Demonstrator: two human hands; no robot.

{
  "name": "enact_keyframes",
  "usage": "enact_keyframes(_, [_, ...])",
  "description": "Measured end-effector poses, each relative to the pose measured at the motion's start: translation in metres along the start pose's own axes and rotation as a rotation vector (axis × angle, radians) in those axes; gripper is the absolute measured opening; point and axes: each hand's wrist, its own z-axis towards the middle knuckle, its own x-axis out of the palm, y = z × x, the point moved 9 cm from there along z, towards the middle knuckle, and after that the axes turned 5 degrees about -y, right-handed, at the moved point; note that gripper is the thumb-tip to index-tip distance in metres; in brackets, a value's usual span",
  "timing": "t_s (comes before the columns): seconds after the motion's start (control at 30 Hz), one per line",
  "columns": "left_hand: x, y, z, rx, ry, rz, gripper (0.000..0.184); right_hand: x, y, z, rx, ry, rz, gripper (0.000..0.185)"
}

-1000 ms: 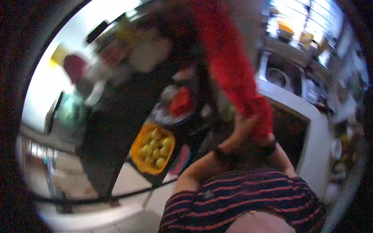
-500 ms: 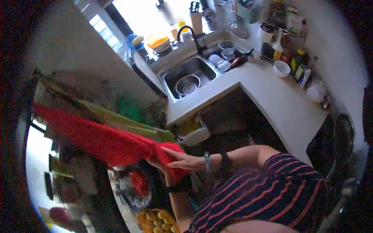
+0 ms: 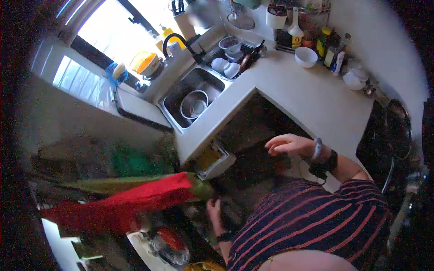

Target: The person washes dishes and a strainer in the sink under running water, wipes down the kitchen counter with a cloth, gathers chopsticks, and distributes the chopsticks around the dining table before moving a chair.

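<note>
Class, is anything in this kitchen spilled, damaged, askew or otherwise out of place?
Nothing stands out. The red cloth is stretched out near the left hand, the round bowl sits in the sink, and the white bowl stands upright on the counter. No spill or damage shows, though dim areas are hard to judge.

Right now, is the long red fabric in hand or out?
Out: the left hand and right hand both show apart from the red fabric.

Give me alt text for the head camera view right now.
Two empty hands in a kitchen: the left hand near the end of a red cloth, the right hand farther off. Beyond them, a metal bowl sits in a sink.
</note>
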Motion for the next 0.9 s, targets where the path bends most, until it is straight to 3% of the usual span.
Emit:
enact_keyframes(0.03, [0.023,-0.008,-0.010,-0.048,0.192,-0.017,0.036,-0.020,0.002,-0.006,0.036,-0.096,-0.011,0.034])
enact_keyframes(0.13, [0.060,-0.047,0.003,0.031,0.373,0.051,0.036,-0.062,0.011,-0.018,0.067,-0.205,0.028,0.033])
enact_keyframes(0.27, [0.064,-0.144,0.053,-0.030,0.290,-0.154,0.030,-0.103,0.019,-0.024,0.101,-0.282,0.091,0.030])
enact_keyframes(0.33, [0.049,-0.202,0.081,0.139,0.265,-0.075,0.029,-0.129,0.021,-0.027,0.067,-0.313,0.030,0.029])
enact_keyframes(0.47, [0.027,-0.170,0.181,0.161,0.016,-0.009,0.031,-0.167,0.022,-0.030,0.110,-0.392,0.066,0.029])
enact_keyframes(0.53, [0.003,-0.117,0.248,0.114,-0.175,0.339,0.035,-0.184,0.013,-0.037,0.109,-0.464,0.073,0.030])
enact_keyframes(0.6, [-0.031,-0.126,0.258,-0.082,-0.328,0.421,0.039,-0.198,0.006,-0.044,0.095,-0.507,0.049,0.029])
enact_keyframes(0.67, [-0.035,-0.072,0.307,-0.038,-0.363,0.584,0.050,-0.204,0.003,-0.053,0.124,-0.533,0.045,0.028])
enact_keyframes(0.73, [-0.038,-0.025,0.317,-0.283,-0.430,0.465,0.056,-0.216,0.012,-0.066,0.136,-0.628,0.017,0.028])
enact_keyframes(0.8, [-0.023,-0.035,0.327,-0.271,-0.363,0.448,0.055,-0.228,0.000,-0.081,0.137,-0.678,0.017,0.028])
enact_keyframes(0.9, [-0.018,-0.030,0.333,-0.294,-0.468,0.588,0.052,-0.236,-0.007,-0.108,0.190,-0.865,0.061,0.027])
